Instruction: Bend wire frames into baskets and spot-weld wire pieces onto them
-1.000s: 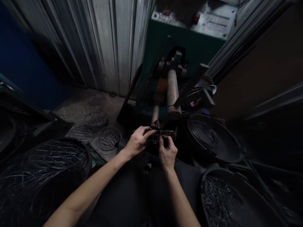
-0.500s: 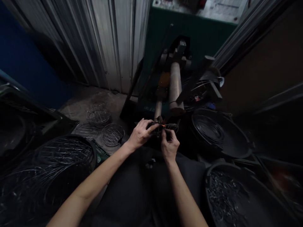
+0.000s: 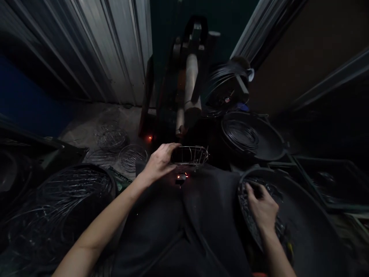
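Note:
My left hand point(image 3: 161, 161) grips a small round wire basket point(image 3: 190, 155) by its left side, above my lap. The basket is tilted, with its thin vertical wires showing. My right hand point(image 3: 263, 207) is over a black tub point(image 3: 311, 219), at the heap of small dark metal pieces point(image 3: 272, 188) along its left side. Its thumb and fingers are curled together, and whatever is between them is hidden. Glowing sparks point(image 3: 182, 177) show just below the basket, over dark clothing.
Ahead stands a green machine with a thick metal cylinder arm point(image 3: 191, 84) and a lower electrode-like rod point(image 3: 180, 121). A pan with coiled wire rings point(image 3: 242, 134) sits at right. Wire pieces fill a tub point(image 3: 83, 184) at left; round wire parts point(image 3: 132, 157) lie on the floor.
My left hand has drawn the wire basket back from the machine's rod. My right hand has left the basket and moved right and down to the tub of metal pieces. Sparks have appeared.

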### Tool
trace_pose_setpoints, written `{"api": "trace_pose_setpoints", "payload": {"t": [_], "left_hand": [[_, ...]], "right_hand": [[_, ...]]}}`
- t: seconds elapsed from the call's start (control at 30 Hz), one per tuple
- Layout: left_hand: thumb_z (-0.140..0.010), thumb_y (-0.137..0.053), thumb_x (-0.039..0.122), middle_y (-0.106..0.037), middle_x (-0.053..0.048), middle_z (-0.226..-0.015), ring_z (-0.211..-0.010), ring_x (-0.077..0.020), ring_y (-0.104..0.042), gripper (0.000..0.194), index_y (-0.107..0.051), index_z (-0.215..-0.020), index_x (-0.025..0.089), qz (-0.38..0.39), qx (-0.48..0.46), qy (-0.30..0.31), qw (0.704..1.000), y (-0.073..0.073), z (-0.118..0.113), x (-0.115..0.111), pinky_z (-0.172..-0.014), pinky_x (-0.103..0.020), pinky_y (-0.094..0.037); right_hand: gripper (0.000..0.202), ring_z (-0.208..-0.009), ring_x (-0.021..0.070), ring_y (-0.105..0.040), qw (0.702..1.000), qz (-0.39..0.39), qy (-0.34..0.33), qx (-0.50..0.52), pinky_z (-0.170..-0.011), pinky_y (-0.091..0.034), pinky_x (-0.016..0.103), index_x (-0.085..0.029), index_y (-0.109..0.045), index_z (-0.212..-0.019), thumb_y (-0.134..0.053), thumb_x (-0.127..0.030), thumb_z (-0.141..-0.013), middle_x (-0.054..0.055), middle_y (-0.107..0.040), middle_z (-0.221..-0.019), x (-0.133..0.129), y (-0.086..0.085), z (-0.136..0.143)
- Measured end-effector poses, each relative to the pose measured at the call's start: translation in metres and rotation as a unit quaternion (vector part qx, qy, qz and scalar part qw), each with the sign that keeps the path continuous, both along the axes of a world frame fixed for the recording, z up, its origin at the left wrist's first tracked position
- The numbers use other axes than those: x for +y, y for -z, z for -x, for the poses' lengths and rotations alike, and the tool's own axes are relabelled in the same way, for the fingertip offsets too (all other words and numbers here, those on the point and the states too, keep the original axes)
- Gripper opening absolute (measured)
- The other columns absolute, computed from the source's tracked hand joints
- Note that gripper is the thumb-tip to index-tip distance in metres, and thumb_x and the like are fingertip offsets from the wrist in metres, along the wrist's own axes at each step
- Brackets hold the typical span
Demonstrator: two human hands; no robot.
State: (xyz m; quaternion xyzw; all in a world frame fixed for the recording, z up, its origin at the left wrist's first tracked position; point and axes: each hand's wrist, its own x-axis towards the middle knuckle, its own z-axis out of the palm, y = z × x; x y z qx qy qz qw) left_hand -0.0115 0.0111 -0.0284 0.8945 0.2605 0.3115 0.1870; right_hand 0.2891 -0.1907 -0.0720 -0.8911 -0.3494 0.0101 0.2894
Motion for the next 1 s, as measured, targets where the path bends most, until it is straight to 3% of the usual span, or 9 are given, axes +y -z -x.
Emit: {"api": "trace_pose_setpoints", "payload": {"t": [0.1, 0.17, 0.3, 0.4, 0.57, 0.7, 0.77, 0.83, 1.0], "left_hand": [[-0.074, -0.065, 0.019, -0.056, -0.009, -0.121, -0.106, -0.0215, -0.055, 0.059, -0.041, -0.128, 0.018, 0.062, 0.067, 0.031, 0.995, 0.001, -0.011, -0.018, -0.094, -0.037, -0.046], [-0.075, -0.064, 0.018, -0.052, -0.010, -0.128, -0.116, -0.0229, -0.051, 0.059, -0.040, -0.129, 0.018, 0.080, 0.096, 0.073, 0.989, 0.006, -0.021, -0.028, -0.104, -0.043, -0.039], [-0.080, -0.061, 0.022, -0.030, -0.014, -0.147, -0.137, -0.0289, -0.026, 0.062, -0.034, -0.136, 0.021, 0.069, 0.099, 0.060, 0.991, 0.022, -0.018, -0.048, -0.112, -0.058, -0.015], [-0.078, -0.067, 0.035, -0.020, -0.017, -0.149, -0.138, -0.0333, -0.021, 0.076, -0.026, -0.140, 0.023, 0.093, 0.061, -0.014, 0.994, 0.040, 0.005, -0.056, -0.109, -0.061, -0.020], [-0.072, -0.073, 0.040, -0.020, -0.016, -0.147, -0.136, -0.0327, -0.026, 0.093, -0.015, -0.144, 0.026, 0.162, 0.033, 0.024, 0.986, 0.069, 0.028, -0.058, -0.107, -0.054, -0.032], [-0.075, -0.070, 0.031, -0.025, -0.013, -0.142, -0.133, -0.0307, -0.032, 0.088, -0.017, -0.145, 0.027, 0.174, 0.023, 0.002, 0.984, 0.077, 0.026, -0.061, -0.107, -0.048, -0.035], [-0.074, -0.069, 0.025, -0.039, -0.010, -0.130, -0.123, -0.0260, -0.044, 0.081, -0.026, -0.143, 0.027, 0.191, 0.009, -0.025, 0.981, 0.073, 0.023, -0.060, -0.103, -0.042, -0.041], [-0.071, -0.069, 0.021, -0.048, -0.006, -0.120, -0.111, -0.0221, -0.052, 0.077, -0.032, -0.139, 0.025, 0.198, -0.011, -0.027, 0.980, 0.064, 0.019, -0.058, -0.098, -0.037, -0.045], [-0.070, -0.068, 0.015, -0.055, -0.005, -0.115, -0.107, -0.0206, -0.055, 0.073, -0.035, -0.135, 0.023, 0.143, -0.014, -0.011, 0.990, 0.031, 0.004, -0.049, -0.100, -0.038, -0.043]], "right_hand": [[0.034, -0.079, 0.0332, -0.066, 0.960, 0.280, 0.010, 0.002, -0.071, -0.050, 0.042, -0.011, -0.067, -0.095, -0.056, -0.037, -0.076, 0.020, -0.069, -0.085, -0.056, 0.043, -0.056], [0.027, -0.070, 0.0313, -0.067, 0.934, 0.355, -0.006, 0.042, -0.064, -0.050, 0.039, -0.014, -0.068, -0.088, -0.063, -0.034, -0.070, 0.017, -0.070, -0.074, -0.079, 0.070, -0.068], [0.019, -0.071, 0.0259, -0.068, 0.934, 0.347, -0.009, 0.086, -0.067, -0.050, 0.032, -0.018, -0.069, -0.083, -0.065, -0.027, -0.067, 0.010, -0.070, -0.073, -0.096, 0.099, -0.062], [0.020, -0.080, 0.0273, -0.067, 0.943, 0.320, 0.013, 0.096, -0.071, -0.049, 0.034, -0.017, -0.070, -0.085, -0.064, -0.025, -0.068, 0.013, -0.071, -0.082, -0.099, 0.098, -0.061], [0.027, -0.090, 0.0313, -0.064, 0.958, 0.269, 0.077, 0.069, -0.080, -0.047, 0.040, -0.012, -0.069, -0.092, -0.061, -0.030, -0.072, 0.019, -0.069, -0.098, -0.105, 0.078, -0.073], [0.033, -0.085, 0.0301, -0.065, 0.976, 0.173, 0.117, 0.062, -0.076, -0.050, 0.042, -0.012, -0.066, -0.093, -0.056, -0.039, -0.076, 0.018, -0.069, -0.093, -0.086, 0.044, -0.057], [0.035, -0.075, 0.0259, -0.066, 0.987, 0.024, 0.102, 0.125, -0.070, -0.052, 0.039, -0.016, -0.066, -0.089, -0.061, -0.046, -0.072, 0.011, -0.070, -0.084, -0.066, 0.017, -0.030], [0.036, -0.064, 0.0209, -0.065, 0.968, -0.102, 0.052, 0.222, -0.063, -0.054, 0.035, -0.019, -0.065, -0.085, -0.066, -0.051, -0.067, 0.006, -0.069, -0.074, -0.043, -0.015, 0.006], [0.031, -0.053, 0.0154, -0.063, 0.912, -0.129, -0.114, 0.373, -0.052, -0.053, 0.026, -0.017, -0.063, -0.076, -0.071, -0.046, -0.069, 0.002, -0.065, -0.062, 0.010, -0.078, 0.091]]}}
